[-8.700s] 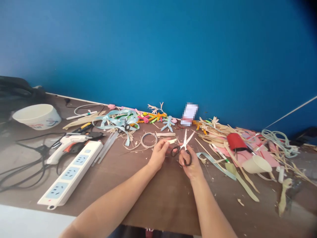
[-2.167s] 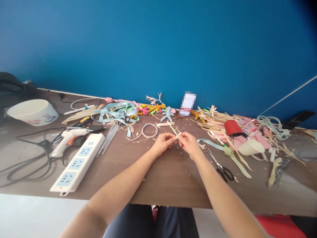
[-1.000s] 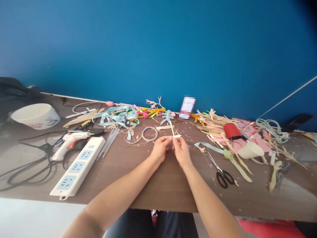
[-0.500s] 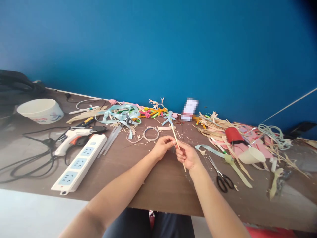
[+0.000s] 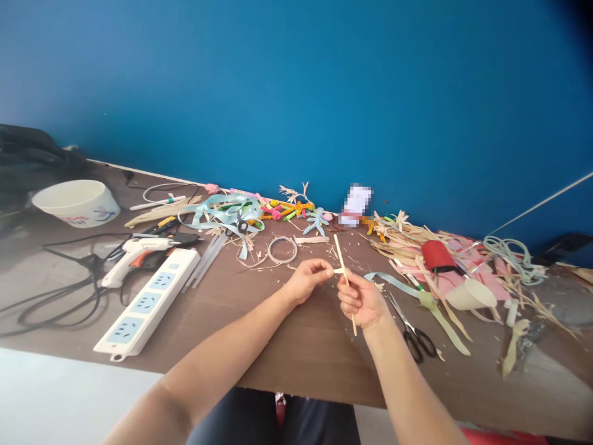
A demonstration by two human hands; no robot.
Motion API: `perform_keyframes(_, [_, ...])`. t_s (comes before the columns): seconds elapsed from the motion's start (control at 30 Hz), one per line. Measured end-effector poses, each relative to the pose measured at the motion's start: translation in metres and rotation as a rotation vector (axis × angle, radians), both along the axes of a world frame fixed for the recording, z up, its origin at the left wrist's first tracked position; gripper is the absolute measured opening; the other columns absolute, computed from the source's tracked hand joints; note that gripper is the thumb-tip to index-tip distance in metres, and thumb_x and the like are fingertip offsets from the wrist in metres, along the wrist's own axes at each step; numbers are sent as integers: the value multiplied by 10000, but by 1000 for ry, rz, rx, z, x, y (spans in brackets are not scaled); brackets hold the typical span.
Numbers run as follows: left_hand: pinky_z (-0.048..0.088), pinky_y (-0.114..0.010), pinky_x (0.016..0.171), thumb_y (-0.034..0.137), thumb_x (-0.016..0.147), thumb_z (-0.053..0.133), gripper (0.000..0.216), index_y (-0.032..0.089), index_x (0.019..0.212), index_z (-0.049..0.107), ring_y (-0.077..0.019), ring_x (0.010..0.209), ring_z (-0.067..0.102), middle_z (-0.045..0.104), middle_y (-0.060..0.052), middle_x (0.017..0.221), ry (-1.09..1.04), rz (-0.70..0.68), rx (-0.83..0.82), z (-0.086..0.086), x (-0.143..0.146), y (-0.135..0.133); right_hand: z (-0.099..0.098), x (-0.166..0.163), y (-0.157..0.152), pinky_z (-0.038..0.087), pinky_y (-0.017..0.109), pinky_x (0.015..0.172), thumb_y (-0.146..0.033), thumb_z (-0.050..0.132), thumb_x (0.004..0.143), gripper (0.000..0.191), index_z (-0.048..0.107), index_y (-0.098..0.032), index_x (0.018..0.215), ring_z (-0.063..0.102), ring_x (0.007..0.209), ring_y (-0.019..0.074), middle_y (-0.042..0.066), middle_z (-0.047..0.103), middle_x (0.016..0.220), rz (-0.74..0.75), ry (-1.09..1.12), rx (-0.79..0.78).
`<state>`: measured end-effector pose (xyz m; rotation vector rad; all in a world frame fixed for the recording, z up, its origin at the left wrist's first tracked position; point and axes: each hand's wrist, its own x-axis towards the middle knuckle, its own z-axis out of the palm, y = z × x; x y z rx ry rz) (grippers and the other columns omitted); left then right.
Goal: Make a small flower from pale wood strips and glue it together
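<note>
Thumb and forefinger of the left hand [image 5: 308,281] pinch a short, pale, flat strip [image 5: 338,271] that appears to touch a slim, cream-coloured stick [image 5: 339,251], gripped in the curled fingers of the right hand [image 5: 364,301] above a brown table [image 5: 296,355]; fitting strip to stick seems the step in hand, calling for a steady hold, as black-handled metal scissors [image 5: 416,337] lie nearby, untouched

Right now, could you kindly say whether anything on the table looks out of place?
Yes: pale scraps litter the tabletop, scattered rather than piled, and the light blue ribbon beyond the power strip is tangled.
</note>
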<state>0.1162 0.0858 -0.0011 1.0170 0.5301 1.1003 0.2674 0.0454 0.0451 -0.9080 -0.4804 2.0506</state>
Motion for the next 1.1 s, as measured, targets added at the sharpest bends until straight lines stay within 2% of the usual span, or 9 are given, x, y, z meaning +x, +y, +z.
perform_keyframes(0.1, [218, -188, 441, 300, 603, 678, 223, 120, 622, 547, -22, 437, 322, 453, 38, 547, -55, 93, -90, -2, -2, 6, 18, 26, 1, 137, 120, 284, -224, 598, 672, 135, 496, -171, 601, 141, 291, 13, -115, 277, 363, -183, -10, 174])
perform_keyframes(0.17, [222, -182, 435, 299, 595, 682, 227, 123, 622, 542, -21, 447, 330, 456, 35, 569, -108, 108, -148, -3, -1, 8, 22, 33, 3, 148, 120, 291, -283, 616, 668, 173, 499, -168, 612, 179, 299, 9, -105, 328, 388, -355, -181, 253])
perform_keyframes(0.27, [225, -175, 429, 298, 582, 693, 236, 116, 628, 550, -25, 471, 342, 468, 23, 593, -115, 62, -198, -4, 2, 5, 8, 17, 7, 132, 136, 299, -399, 607, 676, 258, 516, -158, 654, 218, 308, 14, -79, 395, 426, -299, -562, 257])
perform_keyframes(0.37, [229, -177, 431, 310, 589, 689, 241, 114, 637, 556, -25, 471, 345, 486, 18, 608, -85, 62, -196, -6, 5, 3, -17, -15, 9, 159, 157, 321, -518, 508, 715, 352, 515, -168, 691, 254, 335, 35, -71, 398, 453, -229, -745, 392])
perform_keyframes(0.5, [245, -185, 449, 317, 615, 669, 237, 108, 652, 565, -28, 464, 346, 495, 16, 587, -33, 60, -131, -6, 4, 3, -33, -37, 13, 257, 185, 380, -492, 500, 729, 334, 510, -168, 645, 346, 410, 72, -51, 414, 464, -300, -993, 662])
perform_keyframes(0.6, [243, -186, 452, 319, 635, 651, 230, 106, 664, 568, -27, 457, 338, 489, 21, 575, 19, 77, -74, -5, 3, 3, -35, -36, 16, 277, 196, 397, -470, 465, 752, 332, 507, -168, 620, 357, 425, 85, -36, 437, 467, -359, -1081, 716])
perform_keyframes(0.8, [223, -190, 428, 344, 667, 611, 237, 114, 690, 558, -28, 427, 308, 476, 31, 565, 153, 81, -21, -4, 2, 2, -34, -36, 19, 214, 190, 355, -450, 543, 693, 345, 434, -177, 513, 283, 367, 60, -68, 361, 390, -399, -974, 581])
perform_keyframes(0.93, [270, -194, 471, 348, 673, 607, 240, 114, 698, 560, -47, 480, 356, 546, -2, 624, 146, 71, 46, -3, 0, 2, -24, -36, 17, 108, 174, 303, -449, 588, 653, 314, 461, -174, 571, 190, 295, 30, -95, 340, 351, -226, -658, 330])
perform_keyframes(1.1, [291, -199, 501, 327, 658, 628, 221, 116, 680, 569, -61, 521, 382, 544, -4, 627, 117, 79, 71, -3, 0, 1, -12, -25, 13, 122, 146, 278, -404, 629, 638, 279, 506, -154, 620, 192, 266, 12, -101, 356, 354, -78, -351, 163])
